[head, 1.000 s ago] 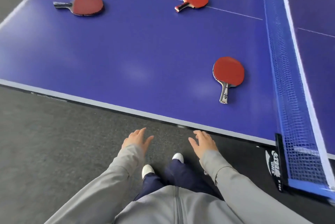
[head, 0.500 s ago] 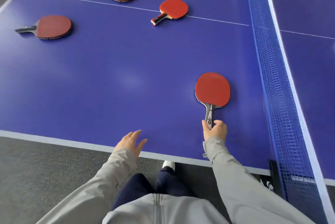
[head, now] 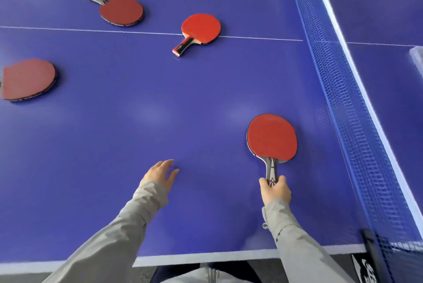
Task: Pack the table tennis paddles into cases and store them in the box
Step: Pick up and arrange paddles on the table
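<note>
Right grip (head: 275, 192) clasps the handle end of the nearest paddle (head: 272, 138), which lies red face up on the blue desk (head: 137, 127), near the net (head: 348, 99). Left grip (head: 160, 173) is released, fingers spread, over the desk. Farther out, well apart, lie a left paddle (head: 27, 79), a far paddle (head: 122, 10) and a middle paddle (head: 201, 27).

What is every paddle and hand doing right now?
Near red paddle with grey handle: red face up, handle gripped by right hand.
Left hand: open, holding nothing.
Bright red paddle with red-black handle: lying flat, untouched.
Far dark red paddle with grey handle: lying flat, untouched.
Dark red paddle at left edge: lying flat, untouched.
</note>
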